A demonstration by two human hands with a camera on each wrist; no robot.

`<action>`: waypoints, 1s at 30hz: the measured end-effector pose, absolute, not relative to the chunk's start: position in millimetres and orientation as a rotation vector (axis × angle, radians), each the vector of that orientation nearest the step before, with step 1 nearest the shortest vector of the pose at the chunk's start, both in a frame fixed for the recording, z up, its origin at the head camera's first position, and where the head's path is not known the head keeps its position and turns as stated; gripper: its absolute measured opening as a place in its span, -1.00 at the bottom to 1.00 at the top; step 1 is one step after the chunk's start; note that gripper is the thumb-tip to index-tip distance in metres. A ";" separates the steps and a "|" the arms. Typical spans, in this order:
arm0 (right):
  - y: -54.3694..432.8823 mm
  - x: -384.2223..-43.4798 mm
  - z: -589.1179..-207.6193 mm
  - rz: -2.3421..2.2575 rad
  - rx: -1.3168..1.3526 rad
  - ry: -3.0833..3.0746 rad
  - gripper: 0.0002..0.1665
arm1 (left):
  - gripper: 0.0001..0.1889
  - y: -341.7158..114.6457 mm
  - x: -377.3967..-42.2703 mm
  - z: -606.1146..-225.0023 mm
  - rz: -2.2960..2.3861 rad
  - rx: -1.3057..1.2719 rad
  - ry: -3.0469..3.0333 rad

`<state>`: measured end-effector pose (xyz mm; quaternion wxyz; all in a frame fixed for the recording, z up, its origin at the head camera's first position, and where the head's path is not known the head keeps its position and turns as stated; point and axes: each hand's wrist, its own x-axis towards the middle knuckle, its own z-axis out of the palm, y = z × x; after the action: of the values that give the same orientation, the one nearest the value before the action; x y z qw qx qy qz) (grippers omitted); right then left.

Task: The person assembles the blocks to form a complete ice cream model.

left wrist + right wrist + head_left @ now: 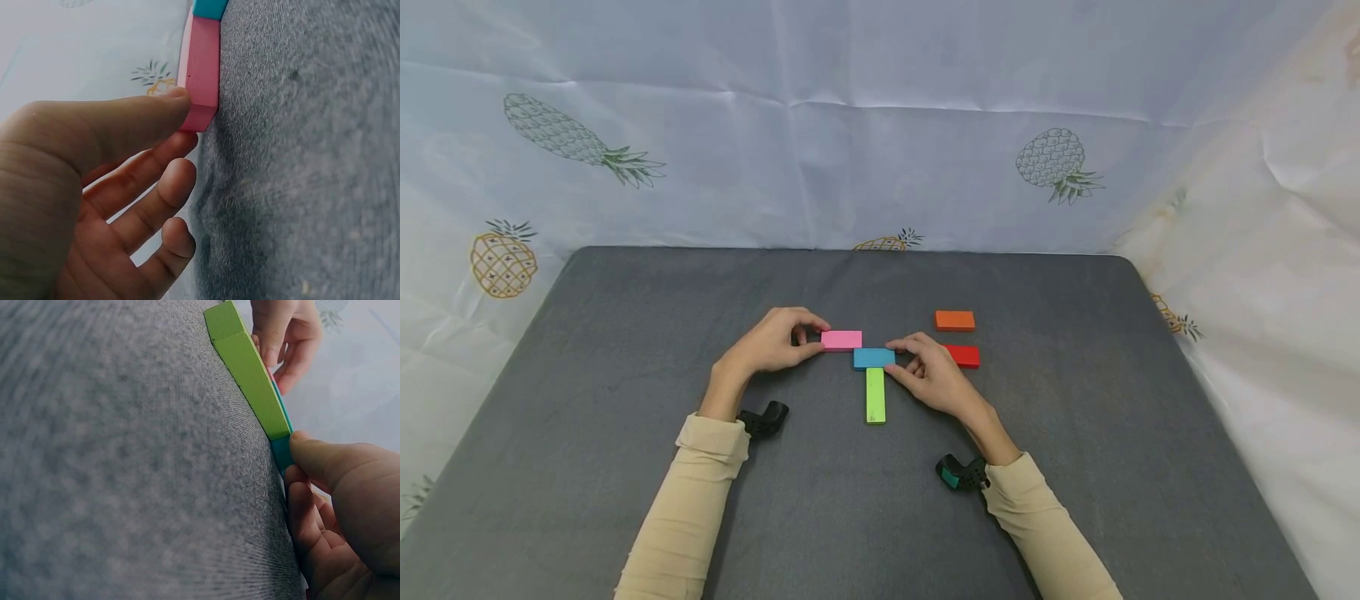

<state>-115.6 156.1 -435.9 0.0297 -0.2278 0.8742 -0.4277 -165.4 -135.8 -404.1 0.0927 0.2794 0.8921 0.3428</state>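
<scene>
My left hand (775, 340) pinches the left end of a pink block (842, 341) between thumb and fingers. In the left wrist view the thumb lies on the pink block (203, 65), with the other fingers spread below. My right hand (936, 377) holds the right end of a blue block (873, 358), thumb at the near corner and forefinger at the far one. The pink block's right end meets the blue one's far left corner. A lime-green block (876, 396) runs from the blue block's near side toward me, like the stem of a T.
Just beyond my right hand lies a red block (964, 357), partly covered by it. Behind that is an orange block (954, 321). Everything rests on a dark grey cloth-covered table (850, 517), with a pineapple-print curtain (880, 167) along its far edge.
</scene>
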 end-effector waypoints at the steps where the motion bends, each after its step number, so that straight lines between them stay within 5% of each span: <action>1: 156.0 -115.7 -436.0 -1.320 -0.702 2.694 -0.57 | -0.71 -135.1 -165.5 -404.3 1.015 0.832 2.648; 30: 158.1 -113.9 -435.0 -1.337 -0.648 2.700 -0.48 | -0.71 -115.8 -167.6 -404.3 1.008 0.896 2.629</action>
<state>-113.9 158.1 -435.0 0.0299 -0.2100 0.8758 -0.4336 -167.6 -115.8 -404.3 0.0933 0.3019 0.8859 0.3396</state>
